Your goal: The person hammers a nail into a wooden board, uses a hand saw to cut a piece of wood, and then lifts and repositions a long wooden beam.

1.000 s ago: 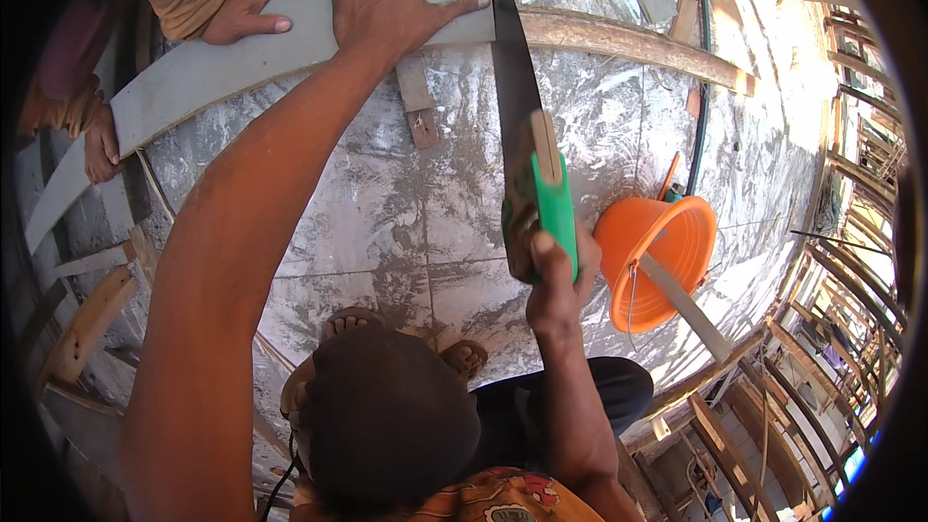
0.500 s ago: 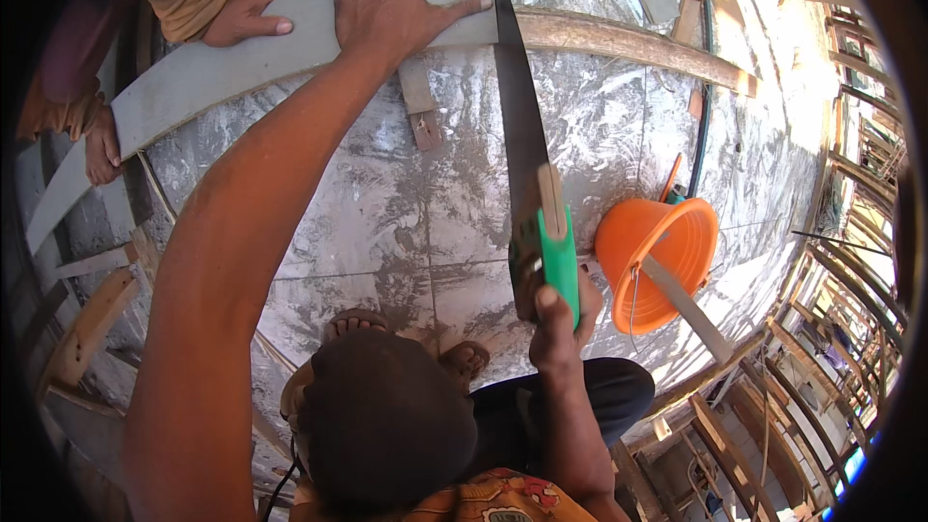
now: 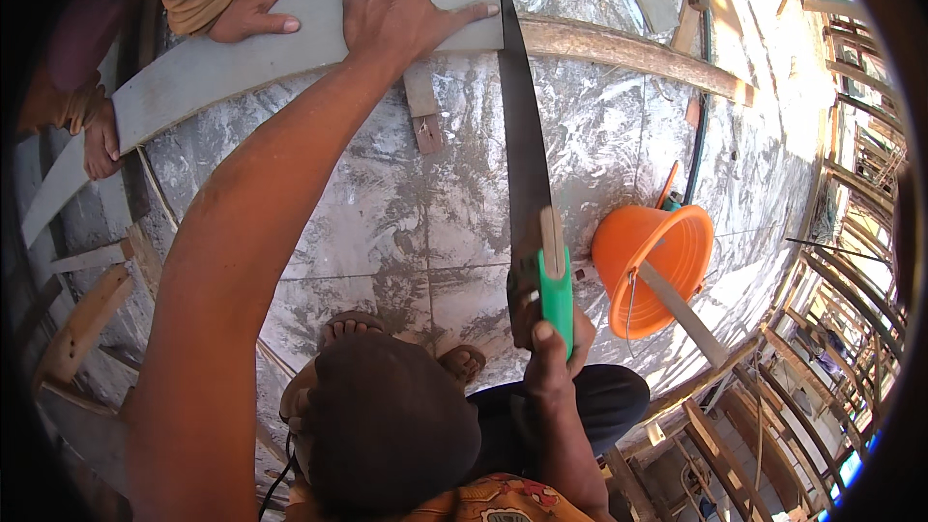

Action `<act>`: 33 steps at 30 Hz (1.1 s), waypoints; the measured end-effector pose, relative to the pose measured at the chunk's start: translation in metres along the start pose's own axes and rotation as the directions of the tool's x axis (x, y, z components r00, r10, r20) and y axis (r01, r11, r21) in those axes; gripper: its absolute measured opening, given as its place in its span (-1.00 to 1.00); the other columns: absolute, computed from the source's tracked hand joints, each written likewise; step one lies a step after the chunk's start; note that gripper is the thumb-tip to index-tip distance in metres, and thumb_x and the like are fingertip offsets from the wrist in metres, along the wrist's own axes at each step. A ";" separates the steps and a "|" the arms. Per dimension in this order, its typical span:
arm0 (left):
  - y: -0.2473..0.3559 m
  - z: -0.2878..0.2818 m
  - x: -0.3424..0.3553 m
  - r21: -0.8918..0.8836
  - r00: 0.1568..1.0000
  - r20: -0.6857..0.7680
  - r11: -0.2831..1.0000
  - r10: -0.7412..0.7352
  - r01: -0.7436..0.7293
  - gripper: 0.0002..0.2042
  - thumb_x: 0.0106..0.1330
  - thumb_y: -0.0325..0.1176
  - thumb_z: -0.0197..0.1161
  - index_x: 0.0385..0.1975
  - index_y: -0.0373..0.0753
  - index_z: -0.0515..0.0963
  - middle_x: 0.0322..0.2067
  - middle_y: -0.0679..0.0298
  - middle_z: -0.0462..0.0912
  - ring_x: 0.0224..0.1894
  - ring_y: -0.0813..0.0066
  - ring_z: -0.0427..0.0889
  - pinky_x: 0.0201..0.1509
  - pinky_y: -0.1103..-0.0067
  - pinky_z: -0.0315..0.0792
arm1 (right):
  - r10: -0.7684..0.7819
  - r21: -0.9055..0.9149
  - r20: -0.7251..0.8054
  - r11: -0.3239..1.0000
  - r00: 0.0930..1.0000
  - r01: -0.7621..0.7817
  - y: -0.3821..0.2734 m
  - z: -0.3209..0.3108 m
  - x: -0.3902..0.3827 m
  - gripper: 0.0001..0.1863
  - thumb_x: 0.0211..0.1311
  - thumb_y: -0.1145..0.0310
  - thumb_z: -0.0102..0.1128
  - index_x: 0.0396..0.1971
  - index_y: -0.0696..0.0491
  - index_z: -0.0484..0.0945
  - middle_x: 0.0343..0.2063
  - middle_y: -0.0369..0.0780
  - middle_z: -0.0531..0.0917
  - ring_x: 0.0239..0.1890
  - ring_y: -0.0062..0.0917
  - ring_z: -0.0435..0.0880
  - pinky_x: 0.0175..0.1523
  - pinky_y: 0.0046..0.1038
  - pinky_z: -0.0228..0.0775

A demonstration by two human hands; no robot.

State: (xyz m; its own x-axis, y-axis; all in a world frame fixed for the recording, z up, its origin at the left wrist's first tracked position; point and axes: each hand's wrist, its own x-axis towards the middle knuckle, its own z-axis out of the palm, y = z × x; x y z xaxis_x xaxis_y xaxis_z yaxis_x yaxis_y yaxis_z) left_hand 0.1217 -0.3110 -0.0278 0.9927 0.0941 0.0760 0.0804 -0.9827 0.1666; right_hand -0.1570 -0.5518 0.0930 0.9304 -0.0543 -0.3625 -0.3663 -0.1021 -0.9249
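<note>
A handsaw (image 3: 525, 135) with a dark blade and a green handle is in my right hand (image 3: 556, 353), whose fingers wrap round the grip. Its blade runs away from me, against the right end of a long, curved grey board (image 3: 232, 53). Spread over that board near the blade lies my left hand (image 3: 391, 14), pressing down with the thumb toward the saw. Another person's hand (image 3: 253, 14) rests on the board to the left of mine. A second hand (image 3: 101, 143) of that person holds the board farther down its left part.
An orange bucket (image 3: 619, 261) lies tipped to the right of the saw, with a strip of wood (image 3: 684, 314) sticking out. A wooden beam (image 3: 628, 43) extends right from beneath the board. Timber frames (image 3: 754, 445) stand at the right. Wood offcuts (image 3: 87, 329) lie at the left.
My right hand has drawn the saw back toward me, and the blade's tip now shows past the board's far edge. My left hand stays on the board.
</note>
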 end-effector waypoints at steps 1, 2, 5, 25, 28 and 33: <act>0.001 0.000 -0.004 0.004 1.000 0.012 1.000 -0.004 0.004 0.06 0.00 0.66 0.19 0.19 -0.28 0.58 0.06 -0.04 0.64 0.27 0.08 0.49 0.42 0.10 0.13 | 0.037 -0.069 0.001 0.997 0.999 -0.036 -0.005 -0.016 -0.048 -0.45 0.31 0.02 0.21 -0.14 0.33 0.63 -0.60 -0.30 0.57 -0.57 -0.67 0.49 -0.39 -0.57 0.31; 0.006 -0.001 0.000 0.002 1.000 0.017 1.000 -0.001 0.001 0.06 0.00 0.66 0.19 0.19 -0.28 0.59 0.06 -0.04 0.64 0.27 0.08 0.49 0.42 0.10 0.13 | -0.021 -0.171 0.021 0.985 1.000 0.025 -0.012 -0.029 -0.073 -0.40 0.32 0.00 0.21 -0.10 0.36 0.62 -0.56 -0.27 0.61 -0.55 -0.64 0.53 -0.32 -0.56 0.38; 0.008 0.008 0.006 0.056 0.995 -0.096 0.998 0.020 -0.015 0.07 -0.02 0.67 0.19 0.19 -0.27 0.58 0.06 -0.04 0.64 0.29 0.07 0.47 0.43 0.08 0.13 | -0.010 -0.005 -0.031 1.000 0.999 0.010 0.004 -0.011 -0.013 -0.49 0.32 0.01 0.19 -0.32 0.27 0.59 -0.62 -0.30 0.55 -0.56 -0.65 0.48 -0.38 -0.54 0.31; 0.014 -0.007 0.007 -0.082 0.999 0.051 0.997 0.004 0.001 0.08 -0.02 0.66 0.19 0.22 -0.29 0.56 0.10 0.00 0.62 0.29 0.02 0.47 0.43 0.07 0.12 | -0.114 -0.018 0.011 0.993 0.993 0.114 -0.012 0.041 0.156 -0.67 0.39 0.20 0.16 -0.43 0.18 0.52 -0.69 -0.37 0.44 -0.64 -0.71 0.34 -0.52 -0.52 0.14; 0.001 -0.003 0.005 -0.008 0.999 0.014 0.999 -0.037 0.037 0.08 -0.02 0.67 0.18 0.23 -0.28 0.56 0.12 -0.01 0.59 0.31 0.06 0.44 0.44 0.09 0.12 | 0.017 -0.058 0.028 0.998 0.999 -0.016 -0.007 0.013 0.048 -0.54 0.35 0.07 0.18 -0.20 0.26 0.62 -0.64 -0.34 0.49 -0.57 -0.70 0.41 -0.45 -0.54 0.24; 0.011 -0.003 0.003 -0.009 0.998 0.058 1.000 -0.029 0.030 0.09 -0.01 0.67 0.18 0.24 -0.29 0.55 0.12 -0.01 0.60 0.31 0.06 0.44 0.47 0.11 0.09 | -0.060 -0.046 -0.011 0.997 0.998 0.059 0.003 -0.015 -0.017 -0.49 0.35 0.03 0.17 -0.21 0.30 0.61 -0.65 -0.35 0.48 -0.59 -0.71 0.39 -0.46 -0.54 0.22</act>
State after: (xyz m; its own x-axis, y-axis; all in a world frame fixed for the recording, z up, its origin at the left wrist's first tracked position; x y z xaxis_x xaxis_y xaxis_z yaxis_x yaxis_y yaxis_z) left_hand 0.1250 -0.3212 -0.0225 0.9935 0.1131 0.0142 0.1088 -0.9780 0.1780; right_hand -0.1745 -0.5657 0.0983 0.9504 -0.0593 -0.3052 -0.3108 -0.1503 -0.9385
